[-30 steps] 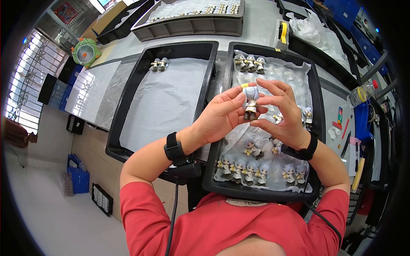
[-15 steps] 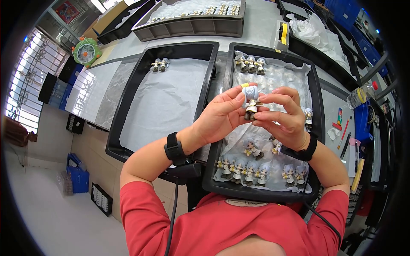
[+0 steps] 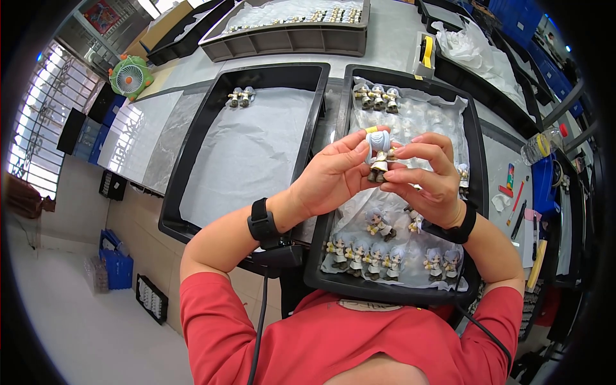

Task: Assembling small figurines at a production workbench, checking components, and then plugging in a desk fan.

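A small figurine (image 3: 379,158) with pale blue-grey hair, a white outfit and dark boots is held upright between both hands, over the right tray. My left hand (image 3: 340,163) grips it from the left by its head and side, a yellow finger cover on one fingertip. From the right, my right hand (image 3: 428,168) pinches it at the body and legs. Below lies the right black tray (image 3: 391,294), lined with translucent film. In it, several like figurines (image 3: 366,258) stand in a near row, another figurine (image 3: 380,224) lies above them, and more figurines (image 3: 378,98) sit at the far end.
Left of it, a black tray (image 3: 173,202) lined with white sheet (image 3: 247,154) holds a few figurines (image 3: 241,97) in its far corner. Behind stands a grey crate (image 3: 289,43) of figurines. A green fan (image 3: 130,77) is far left; a bottle (image 3: 538,147) and pens are at right.
The figurine has turned slightly in my fingers and shifted a little to the right. Both hands keep their hold, and the trays look the same.
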`<state>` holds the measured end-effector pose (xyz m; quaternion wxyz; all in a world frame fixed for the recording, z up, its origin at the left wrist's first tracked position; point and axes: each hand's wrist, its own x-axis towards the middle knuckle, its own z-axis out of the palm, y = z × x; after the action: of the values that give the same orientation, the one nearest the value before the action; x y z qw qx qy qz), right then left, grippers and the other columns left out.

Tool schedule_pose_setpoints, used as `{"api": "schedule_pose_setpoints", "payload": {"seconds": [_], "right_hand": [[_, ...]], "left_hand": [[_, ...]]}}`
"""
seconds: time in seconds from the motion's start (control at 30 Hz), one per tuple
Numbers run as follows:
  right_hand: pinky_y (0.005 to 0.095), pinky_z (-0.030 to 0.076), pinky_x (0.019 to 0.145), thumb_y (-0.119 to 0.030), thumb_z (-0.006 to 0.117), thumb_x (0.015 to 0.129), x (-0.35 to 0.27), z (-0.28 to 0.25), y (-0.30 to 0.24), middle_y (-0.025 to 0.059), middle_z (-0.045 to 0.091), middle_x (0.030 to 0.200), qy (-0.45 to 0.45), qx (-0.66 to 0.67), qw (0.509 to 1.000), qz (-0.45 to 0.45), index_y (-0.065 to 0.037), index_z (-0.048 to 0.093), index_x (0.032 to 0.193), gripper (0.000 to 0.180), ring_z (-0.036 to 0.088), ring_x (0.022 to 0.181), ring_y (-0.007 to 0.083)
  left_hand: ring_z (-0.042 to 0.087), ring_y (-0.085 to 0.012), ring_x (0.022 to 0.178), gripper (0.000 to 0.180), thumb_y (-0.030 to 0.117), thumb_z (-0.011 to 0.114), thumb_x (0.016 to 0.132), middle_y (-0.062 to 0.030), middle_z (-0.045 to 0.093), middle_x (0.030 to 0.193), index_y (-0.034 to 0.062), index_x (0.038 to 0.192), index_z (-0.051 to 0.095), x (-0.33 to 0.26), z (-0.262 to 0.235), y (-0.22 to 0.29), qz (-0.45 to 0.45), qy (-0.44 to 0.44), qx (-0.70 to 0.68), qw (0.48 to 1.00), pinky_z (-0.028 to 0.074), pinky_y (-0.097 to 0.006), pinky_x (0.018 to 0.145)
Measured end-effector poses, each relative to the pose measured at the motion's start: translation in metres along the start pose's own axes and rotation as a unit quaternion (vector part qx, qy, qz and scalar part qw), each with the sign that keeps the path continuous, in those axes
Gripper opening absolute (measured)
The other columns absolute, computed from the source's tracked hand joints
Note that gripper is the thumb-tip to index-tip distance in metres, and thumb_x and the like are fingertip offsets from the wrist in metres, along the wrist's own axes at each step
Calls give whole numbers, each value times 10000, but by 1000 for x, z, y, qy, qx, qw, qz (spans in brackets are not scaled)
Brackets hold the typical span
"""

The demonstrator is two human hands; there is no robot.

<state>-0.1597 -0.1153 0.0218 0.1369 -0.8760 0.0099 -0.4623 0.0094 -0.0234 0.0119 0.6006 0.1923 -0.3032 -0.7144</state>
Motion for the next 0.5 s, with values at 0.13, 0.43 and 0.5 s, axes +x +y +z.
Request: {"api": "schedule_pose_setpoints", "payload": {"seconds": [0.13,0.43,0.5], "right_hand": [[323,436,755,-119,787,526,2,-3,-2,-1,571,959,-5,-14,1000,-15,-148,645,769,282,489,917,229],[324,432,748,-116,787,522,3,-3,-1,1,566,934,-6,-27,999,-21,-140,636,761,284,480,922,233],[318,440,735,-104,782,540,4,-5,1,11,578,911,-4,-10,1000,0,-123,627,779,286,503,889,225]], "left_hand": [[538,-161,1003,481,247,420,922,-92,461,1220,53,1333,264,0,1,1,-4,2,4,1000,449,-334,854],[513,-194,1060,485,252,399,930,-119,408,1281,74,1346,224,0,3,3,-12,3,11,1000,435,-370,885],[507,-205,1070,448,234,394,933,-110,411,1278,100,1333,244,0,4,4,-3,3,12,1000,428,-391,897]]}}
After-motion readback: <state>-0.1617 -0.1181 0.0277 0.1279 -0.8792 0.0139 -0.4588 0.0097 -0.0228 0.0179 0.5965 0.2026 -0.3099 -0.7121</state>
